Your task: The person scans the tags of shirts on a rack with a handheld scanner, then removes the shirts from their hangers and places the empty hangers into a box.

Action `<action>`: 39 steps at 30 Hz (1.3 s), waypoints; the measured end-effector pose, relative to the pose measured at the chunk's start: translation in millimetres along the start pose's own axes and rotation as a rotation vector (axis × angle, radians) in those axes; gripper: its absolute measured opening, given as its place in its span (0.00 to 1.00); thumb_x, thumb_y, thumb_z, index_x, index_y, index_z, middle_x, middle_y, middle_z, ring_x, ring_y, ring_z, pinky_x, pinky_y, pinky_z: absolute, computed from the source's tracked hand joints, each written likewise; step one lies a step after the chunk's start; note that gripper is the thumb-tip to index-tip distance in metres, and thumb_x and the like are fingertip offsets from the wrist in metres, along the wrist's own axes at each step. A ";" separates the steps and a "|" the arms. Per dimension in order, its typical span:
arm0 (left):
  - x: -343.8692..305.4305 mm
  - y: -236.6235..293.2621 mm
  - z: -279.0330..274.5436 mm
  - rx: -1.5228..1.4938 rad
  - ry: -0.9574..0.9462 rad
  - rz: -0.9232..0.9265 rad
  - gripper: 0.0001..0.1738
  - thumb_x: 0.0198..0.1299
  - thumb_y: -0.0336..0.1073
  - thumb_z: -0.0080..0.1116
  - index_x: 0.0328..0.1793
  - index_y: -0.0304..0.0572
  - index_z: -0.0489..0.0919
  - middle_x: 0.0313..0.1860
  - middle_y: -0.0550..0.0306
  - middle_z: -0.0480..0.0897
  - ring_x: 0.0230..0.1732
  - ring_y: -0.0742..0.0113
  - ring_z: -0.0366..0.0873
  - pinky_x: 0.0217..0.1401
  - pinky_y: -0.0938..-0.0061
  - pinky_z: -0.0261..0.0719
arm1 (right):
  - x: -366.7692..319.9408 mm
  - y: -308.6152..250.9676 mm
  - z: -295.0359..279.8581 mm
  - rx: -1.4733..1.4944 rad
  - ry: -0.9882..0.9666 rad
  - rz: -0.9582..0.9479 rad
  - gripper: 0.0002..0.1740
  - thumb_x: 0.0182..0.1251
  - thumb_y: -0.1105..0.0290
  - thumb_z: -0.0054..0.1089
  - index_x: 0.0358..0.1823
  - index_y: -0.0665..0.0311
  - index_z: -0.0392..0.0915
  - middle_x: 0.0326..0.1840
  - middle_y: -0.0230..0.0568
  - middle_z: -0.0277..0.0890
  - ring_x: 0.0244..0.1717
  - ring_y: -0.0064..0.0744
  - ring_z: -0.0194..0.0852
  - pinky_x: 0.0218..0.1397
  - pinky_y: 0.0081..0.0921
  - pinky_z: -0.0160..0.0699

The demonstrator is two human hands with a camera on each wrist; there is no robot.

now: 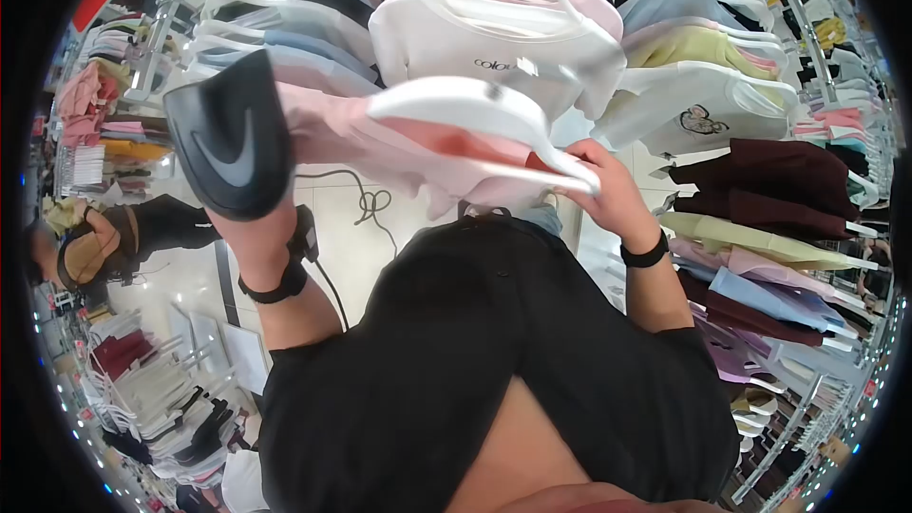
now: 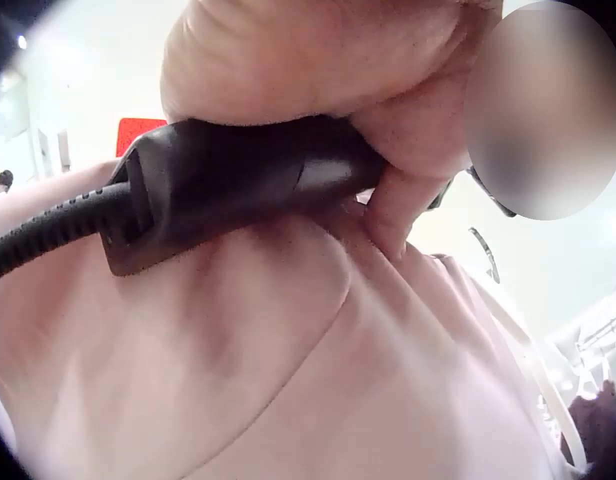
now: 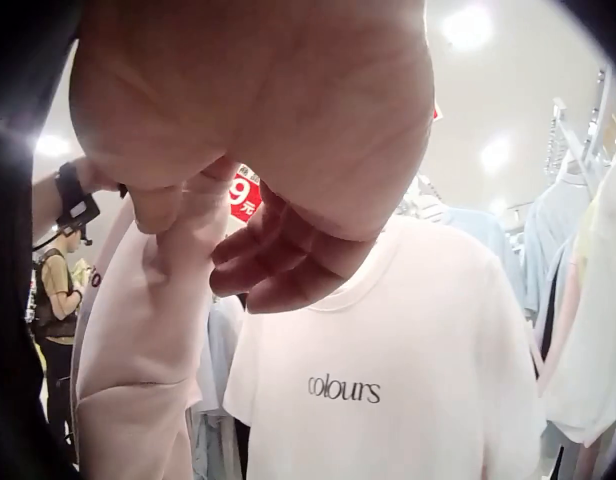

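My left hand (image 1: 249, 231) grips the handle of a black corded handheld device (image 1: 230, 147), shaped like a garment steamer, its broad head raised. The left wrist view shows the handle (image 2: 238, 185) lying close against pale pink fabric (image 2: 188, 360). A pink shirt (image 1: 332, 133) hangs from a white hanger (image 1: 456, 100) before my body. With curled fingers, my right hand (image 1: 616, 192) holds one end of that hanger. In the right wrist view, the shirt's pink sleeve (image 3: 138, 350) drops to the left of my right hand's fingers (image 3: 288, 270).
A white T-shirt (image 3: 388, 320) lettered "colours" hangs directly ahead. Racks of shirts flank it, with dark brown garments (image 1: 788, 171) at right. The device's cord (image 1: 370, 204) loops over the tiled floor. Another person (image 1: 104, 237) stands at left.
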State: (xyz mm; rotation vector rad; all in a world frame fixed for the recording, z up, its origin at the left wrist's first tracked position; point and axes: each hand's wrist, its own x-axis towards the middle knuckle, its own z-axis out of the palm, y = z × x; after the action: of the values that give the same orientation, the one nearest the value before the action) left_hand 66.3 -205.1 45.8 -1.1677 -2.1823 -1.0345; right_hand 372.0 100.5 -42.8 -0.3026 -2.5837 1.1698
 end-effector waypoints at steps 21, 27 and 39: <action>-12.2 7.9 27.2 -0.413 0.087 -0.364 0.18 0.65 0.26 0.75 0.60 0.34 0.86 0.49 0.61 0.88 0.44 0.73 0.81 0.48 0.76 0.75 | 10.2 -22.1 -60.5 -0.050 0.001 -0.010 0.10 0.68 0.70 0.74 0.48 0.64 0.86 0.44 0.45 0.85 0.46 0.51 0.83 0.50 0.42 0.81; -15.9 0.7 27.1 -0.327 0.151 -0.344 0.18 0.66 0.27 0.75 0.61 0.33 0.86 0.48 0.61 0.88 0.44 0.73 0.82 0.47 0.78 0.78 | 10.2 -23.0 -71.5 -0.249 0.014 -0.060 0.10 0.66 0.68 0.75 0.44 0.63 0.86 0.44 0.44 0.86 0.46 0.50 0.83 0.50 0.42 0.81; -28.6 3.3 21.3 -0.194 0.148 -0.220 0.27 0.59 0.22 0.73 0.66 0.31 0.82 0.62 0.49 0.86 0.62 0.57 0.84 0.70 0.64 0.77 | 11.0 -53.2 -84.8 -0.334 -0.037 -0.036 0.09 0.63 0.72 0.75 0.44 0.62 0.86 0.50 0.44 0.85 0.50 0.52 0.83 0.54 0.41 0.80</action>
State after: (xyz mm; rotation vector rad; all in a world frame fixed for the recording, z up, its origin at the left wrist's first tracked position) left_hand 83.6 -201.4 14.6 -0.9098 -2.1659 -1.4055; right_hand 387.1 128.5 52.7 -0.3040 -2.7993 0.7336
